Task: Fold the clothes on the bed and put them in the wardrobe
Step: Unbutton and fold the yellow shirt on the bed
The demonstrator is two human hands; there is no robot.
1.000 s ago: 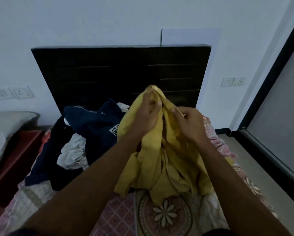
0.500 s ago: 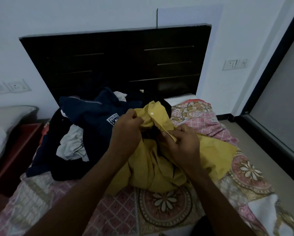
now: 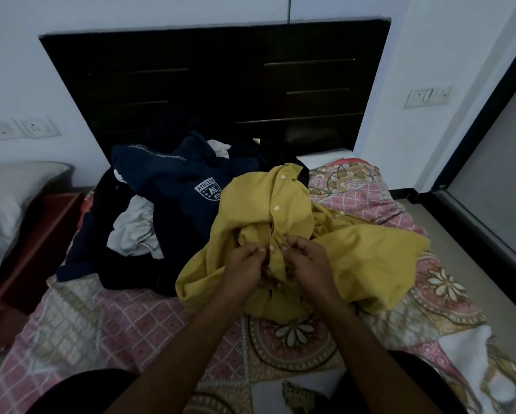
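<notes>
Pinching the button strip of a yellow shirt [image 3: 370, 255], a person's two hands meet close together above the middle of the bed [image 3: 116, 318]. The left hand [image 3: 244, 265] has its fingers curled in, thumb and fingertips nipping the cloth just left of the strip. The right hand [image 3: 306, 264] mirrors it, fingers bent and gripping the cloth on the other side, almost touching the left. Small white buttons run in a line up the shirt, away from the hands. The shirt lies crumpled on the patterned pink quilt [image 3: 447, 297], spreading toward the right side of the bed.

Behind it and to the left, touching its upper edge, sits a heap of unfolded clothes: a navy garment [image 3: 173, 180] with a white crest printed on it, a white garment [image 3: 134, 228] bunched lower down, and darker pieces underneath. A dark headboard [image 3: 214, 85] stands against the pale wall. To the left are a red side table [image 3: 38, 243] and a pillow [image 3: 5, 210], with wall sockets [image 3: 35, 127] above them. A switch plate [image 3: 427, 97] is on the wall to the right.
</notes>
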